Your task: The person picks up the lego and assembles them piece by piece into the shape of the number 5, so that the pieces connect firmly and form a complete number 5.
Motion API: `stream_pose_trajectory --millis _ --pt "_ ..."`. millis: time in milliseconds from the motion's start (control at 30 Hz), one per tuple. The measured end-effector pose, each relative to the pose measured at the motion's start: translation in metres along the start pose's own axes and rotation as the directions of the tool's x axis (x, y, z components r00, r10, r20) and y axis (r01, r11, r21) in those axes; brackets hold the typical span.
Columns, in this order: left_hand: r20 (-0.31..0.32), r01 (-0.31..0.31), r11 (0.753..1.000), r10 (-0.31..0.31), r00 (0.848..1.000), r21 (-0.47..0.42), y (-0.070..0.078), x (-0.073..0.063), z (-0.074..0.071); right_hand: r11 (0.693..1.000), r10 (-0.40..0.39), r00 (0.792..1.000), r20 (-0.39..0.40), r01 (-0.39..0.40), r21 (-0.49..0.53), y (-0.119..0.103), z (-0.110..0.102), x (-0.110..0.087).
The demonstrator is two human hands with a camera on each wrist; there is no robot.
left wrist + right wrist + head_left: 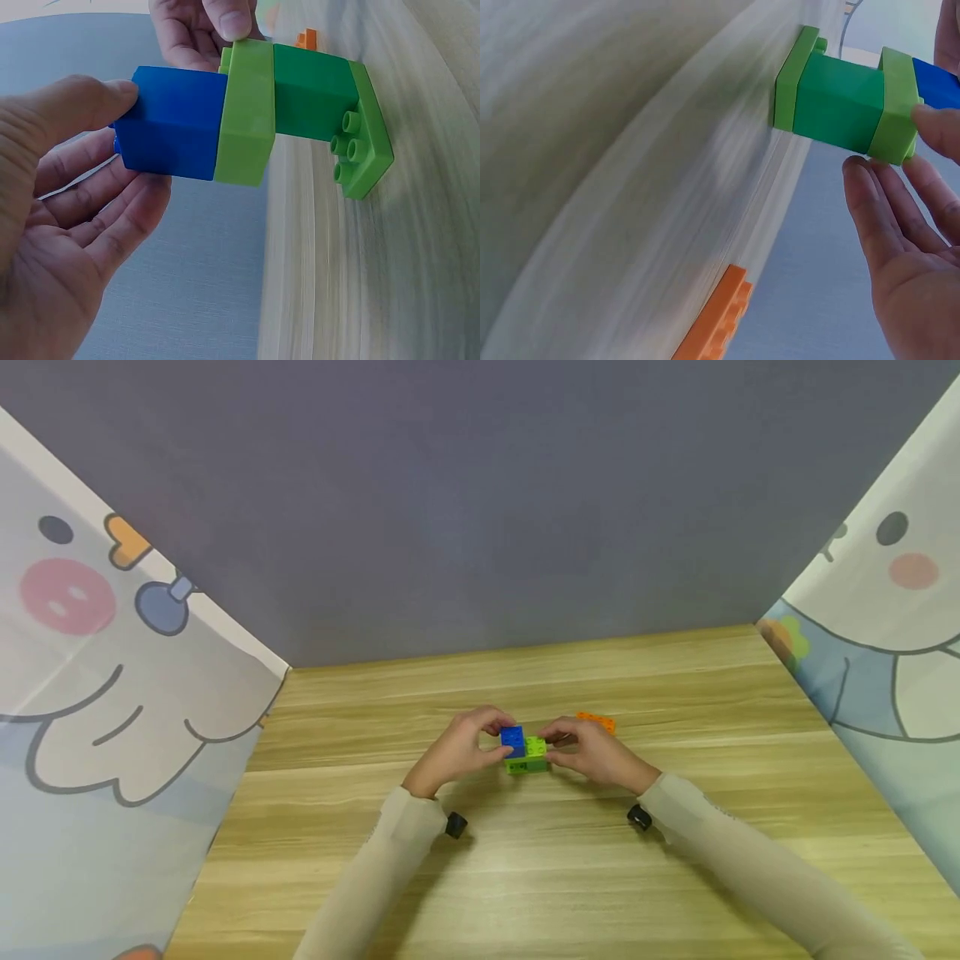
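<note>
A small stack of toy building blocks stands on the wooden table. At its bottom is a light green plate (375, 139) with bare studs at one end. A dark green block (836, 101) sits on it, carrying a second light green plate (246, 112). On top of that, at the left end, is a blue block (512, 737). My left hand (459, 747) pinches the blue block between thumb and fingers. With thumb and fingertips, my right hand (596, 753) holds the right end of the upper light green plate.
An orange block (604, 723) lies on the table (525, 877) just behind my right hand. A grey wall (480, 510) closes off the back, and cartoon-printed panels (900, 710) flank both sides. Small black devices (456, 825) sit at both wrists.
</note>
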State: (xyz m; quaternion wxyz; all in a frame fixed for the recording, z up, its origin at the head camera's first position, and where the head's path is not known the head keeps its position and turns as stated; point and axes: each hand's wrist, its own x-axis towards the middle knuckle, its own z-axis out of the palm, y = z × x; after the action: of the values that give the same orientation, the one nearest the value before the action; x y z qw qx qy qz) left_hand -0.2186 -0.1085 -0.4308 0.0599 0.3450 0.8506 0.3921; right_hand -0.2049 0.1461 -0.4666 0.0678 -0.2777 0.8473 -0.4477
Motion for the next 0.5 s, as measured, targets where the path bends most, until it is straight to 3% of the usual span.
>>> stream_pose_trajectory --millis 267,500 --pt "-0.003 -0.008 0.998 0.008 1.0 0.061 0.0 0.0 -0.001 1.0 -0.012 1.0 -0.021 0.011 -0.018 0.005 -0.008 -0.002" --pt "-0.03 -0.004 1.0 0.003 1.0 -0.017 -0.005 -0.003 -0.002 0.999 0.011 0.997 -0.07 -0.014 -0.04 0.012 -0.021 -0.009"
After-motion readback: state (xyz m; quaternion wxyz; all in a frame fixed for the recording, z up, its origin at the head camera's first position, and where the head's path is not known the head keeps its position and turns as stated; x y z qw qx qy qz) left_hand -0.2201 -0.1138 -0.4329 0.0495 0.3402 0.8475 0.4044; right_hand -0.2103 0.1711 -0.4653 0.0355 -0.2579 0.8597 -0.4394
